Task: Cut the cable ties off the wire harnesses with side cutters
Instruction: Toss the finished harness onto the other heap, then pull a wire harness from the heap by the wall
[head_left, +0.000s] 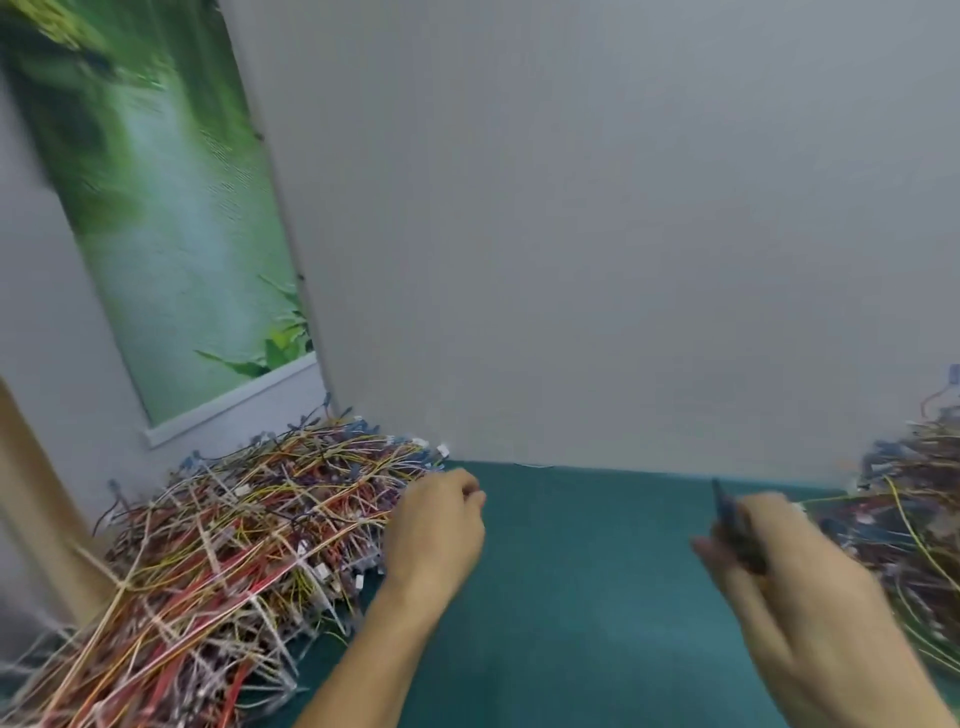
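Blur smears the right hand (795, 566), curled round dark cutters (730, 525) above the green desk (571, 571). The left hand (436, 525) curls at the wire pile (234, 535), but I cannot tell whether it grips anything. A second pile (914, 519) is cut off at the right.

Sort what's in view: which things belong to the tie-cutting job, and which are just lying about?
Job: left pile of tied harnesses; right pile; cutters, a blurred dark tool gripped by the right hand; left hand at the left pile's edge.
Just there: mat; poster; wall.
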